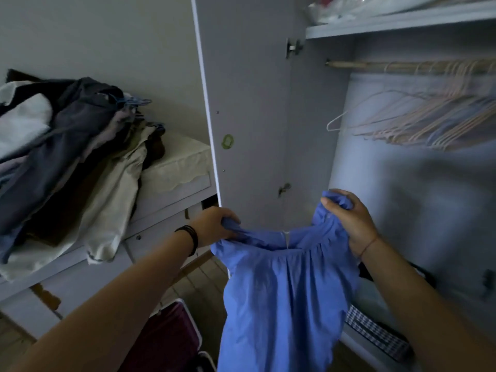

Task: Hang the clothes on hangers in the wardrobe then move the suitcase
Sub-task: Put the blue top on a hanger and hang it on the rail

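Note:
A blue garment [281, 299] hangs in front of the open wardrobe, held up by its two shoulders. My left hand [214, 226] grips the left shoulder and my right hand [351, 218] grips the right shoulder, bunching the cloth. Inside the wardrobe a wooden rail [375, 66] carries several empty pale hangers [429, 119] at the upper right. A dark red suitcase [166, 336] lies open on the floor below my left arm, only partly in view.
The wardrobe door [249, 103] stands open between me and a pale cabinet [171, 194]. A heap of clothes [67, 157] covers the cabinet top at the left. A checked item [375, 331] lies on the wardrobe floor. Bags sit on the top shelf [402, 25].

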The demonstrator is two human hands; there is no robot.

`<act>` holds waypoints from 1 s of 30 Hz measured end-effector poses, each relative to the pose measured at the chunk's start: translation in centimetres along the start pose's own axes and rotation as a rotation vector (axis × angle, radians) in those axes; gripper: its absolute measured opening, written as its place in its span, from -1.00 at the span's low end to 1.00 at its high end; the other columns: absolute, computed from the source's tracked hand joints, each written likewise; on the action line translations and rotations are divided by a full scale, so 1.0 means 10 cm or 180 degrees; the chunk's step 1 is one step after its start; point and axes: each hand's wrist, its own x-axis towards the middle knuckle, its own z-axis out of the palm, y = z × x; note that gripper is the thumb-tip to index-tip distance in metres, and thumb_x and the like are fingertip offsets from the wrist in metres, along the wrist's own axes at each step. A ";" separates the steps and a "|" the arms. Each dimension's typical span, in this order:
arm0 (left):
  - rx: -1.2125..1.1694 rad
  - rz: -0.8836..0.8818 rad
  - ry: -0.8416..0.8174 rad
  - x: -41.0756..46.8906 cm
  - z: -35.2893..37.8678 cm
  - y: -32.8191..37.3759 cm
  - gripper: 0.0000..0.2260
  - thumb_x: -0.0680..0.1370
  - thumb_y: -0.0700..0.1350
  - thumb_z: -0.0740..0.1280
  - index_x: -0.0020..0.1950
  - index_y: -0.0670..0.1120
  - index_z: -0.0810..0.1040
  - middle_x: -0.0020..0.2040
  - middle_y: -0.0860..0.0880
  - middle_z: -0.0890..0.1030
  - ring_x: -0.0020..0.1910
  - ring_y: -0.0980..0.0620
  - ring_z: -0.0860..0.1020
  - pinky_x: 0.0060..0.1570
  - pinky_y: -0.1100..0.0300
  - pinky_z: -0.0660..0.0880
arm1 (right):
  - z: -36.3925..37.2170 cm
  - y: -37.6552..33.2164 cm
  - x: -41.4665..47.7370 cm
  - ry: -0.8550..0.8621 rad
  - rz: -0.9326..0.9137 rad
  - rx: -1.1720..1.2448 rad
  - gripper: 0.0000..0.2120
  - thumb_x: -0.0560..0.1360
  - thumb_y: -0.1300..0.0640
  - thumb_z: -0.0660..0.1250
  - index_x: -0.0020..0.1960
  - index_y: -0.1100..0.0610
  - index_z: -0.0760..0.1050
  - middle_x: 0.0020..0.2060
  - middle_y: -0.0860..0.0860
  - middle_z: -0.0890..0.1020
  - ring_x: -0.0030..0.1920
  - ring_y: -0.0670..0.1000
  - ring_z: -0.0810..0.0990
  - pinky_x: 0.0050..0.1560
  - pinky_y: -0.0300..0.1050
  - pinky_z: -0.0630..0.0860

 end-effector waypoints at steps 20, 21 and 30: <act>-0.1842 0.1351 -0.0356 2.37 0.11 1.13 -0.93 0.37 -0.15 0.51 -0.26 -0.11 0.67 -0.28 -0.06 0.65 -0.29 0.13 0.57 -0.20 0.25 0.52 | -1.44 -0.23 1.34 0.1985 -0.0307 -0.0360 -0.86 0.47 0.11 0.40 -0.03 0.16 0.57 -0.12 0.10 0.62 -0.19 -0.06 0.57 -0.38 -0.42 0.51; -0.2031 0.1342 -0.0418 2.51 0.10 1.22 -0.88 0.40 -0.14 0.49 -0.26 -0.17 0.64 -0.32 -0.09 0.63 -0.32 0.13 0.55 -0.26 0.26 0.51 | -1.50 -0.28 1.40 0.2005 -0.0322 -0.0374 -0.93 0.47 0.11 0.40 -0.09 0.10 0.56 -0.16 0.08 0.61 -0.19 -0.05 0.57 -0.40 -0.41 0.51; -0.2962 0.1006 -0.0084 3.67 0.29 1.96 -0.72 0.58 0.03 0.26 -0.24 -0.12 0.42 -0.28 -0.16 0.44 -0.27 -0.04 0.38 -0.22 0.10 0.37 | -1.76 -0.56 1.79 0.1007 -0.0259 -0.1015 -0.81 0.44 0.26 0.41 0.01 0.08 0.51 -0.04 0.04 0.61 -0.01 0.03 0.60 -0.08 -0.19 0.60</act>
